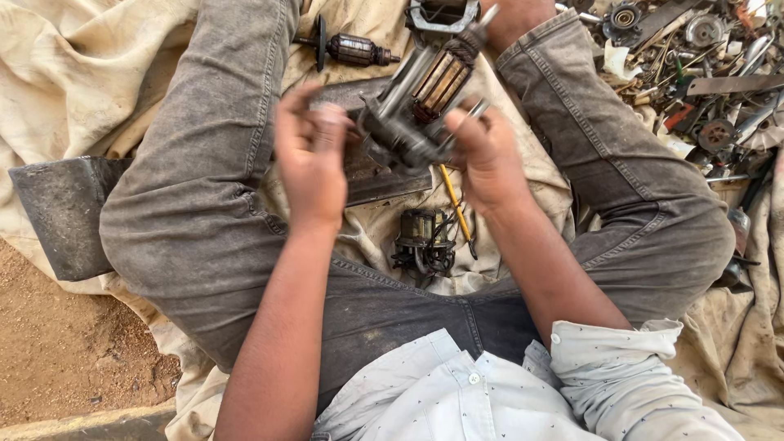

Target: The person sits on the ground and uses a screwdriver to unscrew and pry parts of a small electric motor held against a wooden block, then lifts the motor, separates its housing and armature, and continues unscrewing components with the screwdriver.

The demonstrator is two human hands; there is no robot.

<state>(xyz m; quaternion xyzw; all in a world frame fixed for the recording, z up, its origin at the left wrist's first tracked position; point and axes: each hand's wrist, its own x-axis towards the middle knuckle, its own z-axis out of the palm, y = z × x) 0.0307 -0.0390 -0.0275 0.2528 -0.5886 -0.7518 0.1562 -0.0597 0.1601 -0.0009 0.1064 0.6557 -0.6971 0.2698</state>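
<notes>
So both hands were on a greasy motor armature (420, 102), held up over the lap: left hand (310, 159) gripping its dark end, right hand (488, 155) clamped on the other side. Below lay a small coil part (422, 238) and a yellow-handled screwdriver (454, 204) on the cloth (73, 73), scrap pile (694, 65) off right.
</notes>
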